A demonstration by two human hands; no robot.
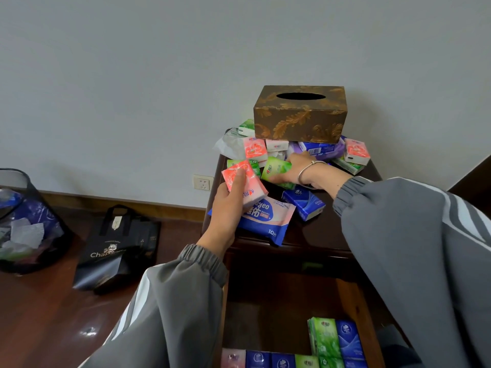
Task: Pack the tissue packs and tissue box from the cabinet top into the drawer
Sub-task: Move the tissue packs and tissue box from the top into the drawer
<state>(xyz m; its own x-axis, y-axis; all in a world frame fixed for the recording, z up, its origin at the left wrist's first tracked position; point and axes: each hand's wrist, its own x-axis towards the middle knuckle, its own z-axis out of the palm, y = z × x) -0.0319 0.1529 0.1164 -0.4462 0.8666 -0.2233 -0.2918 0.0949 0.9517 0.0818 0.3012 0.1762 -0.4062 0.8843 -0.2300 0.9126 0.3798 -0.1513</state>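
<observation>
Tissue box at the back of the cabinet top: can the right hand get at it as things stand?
Probably not yet: the right hand grips a green pack, so its fingers are taken. The way itself looks free; the tissue box stands uncovered just behind that hand.

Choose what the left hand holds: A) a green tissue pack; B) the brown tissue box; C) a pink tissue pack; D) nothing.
C: the left hand grips a pink tissue pack; the green pack is in the right hand.
</observation>
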